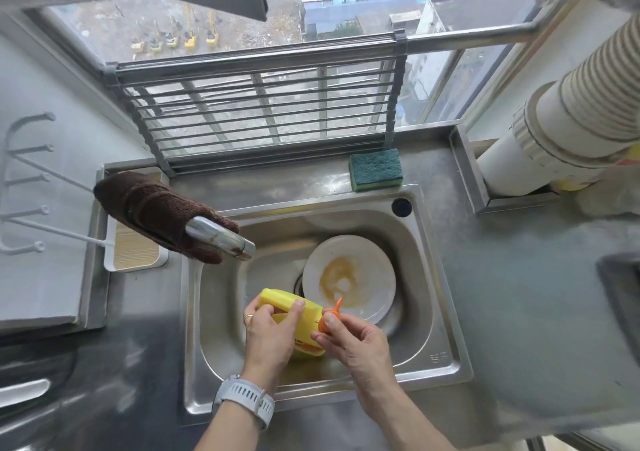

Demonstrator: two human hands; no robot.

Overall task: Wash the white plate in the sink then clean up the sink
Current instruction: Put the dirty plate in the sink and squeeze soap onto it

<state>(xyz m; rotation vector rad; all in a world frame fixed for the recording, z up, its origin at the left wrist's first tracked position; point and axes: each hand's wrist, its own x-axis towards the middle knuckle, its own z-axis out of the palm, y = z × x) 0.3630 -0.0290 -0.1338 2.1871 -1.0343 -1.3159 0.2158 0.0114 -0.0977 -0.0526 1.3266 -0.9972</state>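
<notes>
— Where is the round white plate (360, 260) with the brown stain?

— It lies in the stainless steel sink basin (429, 312), toward three o'clock of the drain, its brown smear near the middle. Another pale dish seems to sit under its far edge at twelve o'clock, though the view there is too dim to be sure.

— And your hands?

— Your left hand (268, 333) wraps the yellow plastic detergent bottle (280, 300), thumb and fingers curled round its handle, holding it tilted over the basin at seven o'clock of the plate. Your right hand (353, 338) pinches the bottle's orange cap (330, 313) between thumb and fingertips; the cap's lid stands flipped up.

— Anything else nearby?

— A green-and-yellow sponge (375, 169) rests on the steel counter at twelve o'clock of the sink. A brown cloth (152, 208) drapes over the chrome tap (221, 239) at ten o'clock.
</notes>
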